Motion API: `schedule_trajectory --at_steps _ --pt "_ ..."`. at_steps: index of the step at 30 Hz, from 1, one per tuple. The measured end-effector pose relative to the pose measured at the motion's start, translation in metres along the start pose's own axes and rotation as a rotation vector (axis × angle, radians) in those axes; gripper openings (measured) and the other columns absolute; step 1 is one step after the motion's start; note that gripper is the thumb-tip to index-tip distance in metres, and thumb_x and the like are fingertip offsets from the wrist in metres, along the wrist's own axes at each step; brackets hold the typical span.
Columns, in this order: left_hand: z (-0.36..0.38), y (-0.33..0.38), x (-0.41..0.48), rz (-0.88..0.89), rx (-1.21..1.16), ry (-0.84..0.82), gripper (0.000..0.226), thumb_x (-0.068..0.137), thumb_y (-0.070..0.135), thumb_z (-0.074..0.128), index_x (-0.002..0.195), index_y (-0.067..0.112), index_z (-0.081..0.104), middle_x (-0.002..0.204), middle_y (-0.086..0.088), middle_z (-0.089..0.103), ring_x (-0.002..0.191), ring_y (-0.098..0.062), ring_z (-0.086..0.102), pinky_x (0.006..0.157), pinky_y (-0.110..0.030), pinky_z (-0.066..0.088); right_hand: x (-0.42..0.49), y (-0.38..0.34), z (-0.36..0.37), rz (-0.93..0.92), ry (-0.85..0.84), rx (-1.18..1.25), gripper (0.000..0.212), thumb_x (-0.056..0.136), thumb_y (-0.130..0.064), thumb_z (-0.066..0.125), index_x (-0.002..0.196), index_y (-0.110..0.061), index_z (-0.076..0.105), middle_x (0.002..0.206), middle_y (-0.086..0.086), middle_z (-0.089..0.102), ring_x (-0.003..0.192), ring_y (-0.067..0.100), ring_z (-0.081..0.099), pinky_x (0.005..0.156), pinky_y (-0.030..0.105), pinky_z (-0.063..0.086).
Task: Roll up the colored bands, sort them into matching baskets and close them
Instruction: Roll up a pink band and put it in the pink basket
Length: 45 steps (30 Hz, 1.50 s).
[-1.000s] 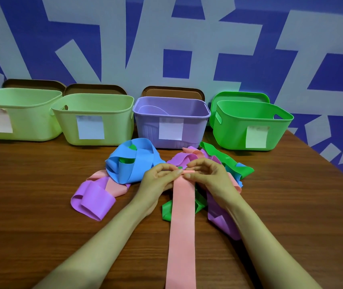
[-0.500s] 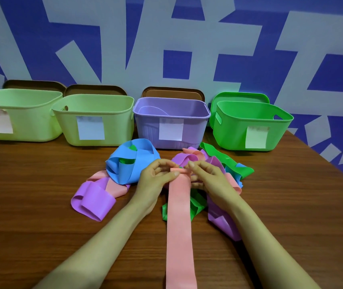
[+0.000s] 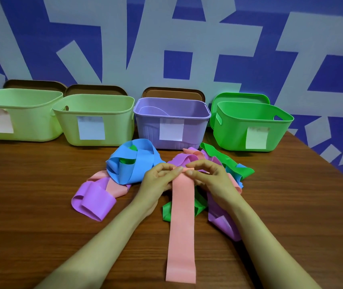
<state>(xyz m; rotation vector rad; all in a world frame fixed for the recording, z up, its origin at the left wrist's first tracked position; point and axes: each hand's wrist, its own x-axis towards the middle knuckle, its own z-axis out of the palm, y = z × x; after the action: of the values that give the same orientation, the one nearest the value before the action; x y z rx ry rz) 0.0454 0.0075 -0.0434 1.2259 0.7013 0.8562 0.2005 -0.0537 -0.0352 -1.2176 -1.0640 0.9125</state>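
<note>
Four open plastic baskets (image 3: 233, 132) line the upper frame. Below, at centre, the long salmon-pink rubber band (image 3: 181, 226) lies flat toward the bottom edge: light, limp, probably grippy. Left hand (image 3: 158, 181) and right hand (image 3: 213, 179) pinch its far end, where rolling should start.

Matt, smooth rubbery pink band (image 3: 182, 217) lies on wood-grain table (image 3: 31, 205); the green basket (image 3: 237, 130) looks like glossy plastic.
</note>
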Motion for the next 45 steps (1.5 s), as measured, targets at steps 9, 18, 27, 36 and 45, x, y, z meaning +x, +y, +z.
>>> schedule_trajectory --at_steps 9,18,27,36,45 --pt "-0.0010 -0.0004 0.0012 -0.008 -0.050 -0.003 0.015 0.084 0.012 0.067 0.099 0.007 0.064 0.097 -0.007 0.073 0.091 -0.016 0.069 0.075 -0.025 0.055 -0.0037 -0.0034 -0.0007 -0.006 -0.031 0.052 0.020 0.075 0.007 0.071 0.084 -0.011 0.073 0.090 0.008 0.073 0.088 0.018 0.067 0.078 0.025 0.054" --pt "-0.0048 -0.0043 0.0025 0.061 0.038 0.029 0.016 0.082 0.003 0.069 0.096 0.010 0.065 0.092 -0.005 0.071 0.091 -0.017 0.066 0.081 -0.032 0.052 -0.0021 -0.0027 0.0029 0.045 -0.022 0.020 0.021 0.080 -0.025 0.070 0.099 -0.015 0.072 0.100 -0.003 0.070 0.089 0.009 0.065 0.076 0.023 0.053" --pt "-0.0035 -0.0035 0.0035 0.083 0.008 0.041 0.031 0.080 0.000 0.070 0.105 0.015 0.059 0.100 -0.004 0.068 0.091 -0.011 0.067 0.075 -0.023 0.054 -0.0022 -0.0017 0.0040 0.102 -0.043 0.006 0.012 0.093 -0.016 0.058 0.085 -0.010 0.066 0.059 -0.004 0.053 0.055 0.003 0.049 0.054 0.013 0.043" --pt "-0.0025 -0.0018 0.0031 0.011 -0.017 0.021 0.017 0.082 0.011 0.070 0.097 0.007 0.062 0.091 -0.007 0.071 0.085 -0.016 0.068 0.072 -0.025 0.055 0.0001 0.0020 -0.0019 0.049 -0.016 0.058 0.015 0.083 -0.006 0.069 0.097 -0.011 0.072 0.102 0.008 0.068 0.082 0.009 0.065 0.064 0.018 0.050" --pt "-0.0022 -0.0009 0.0026 0.019 -0.037 0.029 0.016 0.084 0.012 0.069 0.097 0.005 0.064 0.088 -0.007 0.072 0.083 -0.013 0.068 0.072 -0.023 0.055 0.0003 0.0009 -0.0025 0.013 -0.018 0.067 0.024 0.076 0.005 0.071 0.092 -0.011 0.075 0.120 0.013 0.065 0.094 0.021 0.065 0.076 0.025 0.055"
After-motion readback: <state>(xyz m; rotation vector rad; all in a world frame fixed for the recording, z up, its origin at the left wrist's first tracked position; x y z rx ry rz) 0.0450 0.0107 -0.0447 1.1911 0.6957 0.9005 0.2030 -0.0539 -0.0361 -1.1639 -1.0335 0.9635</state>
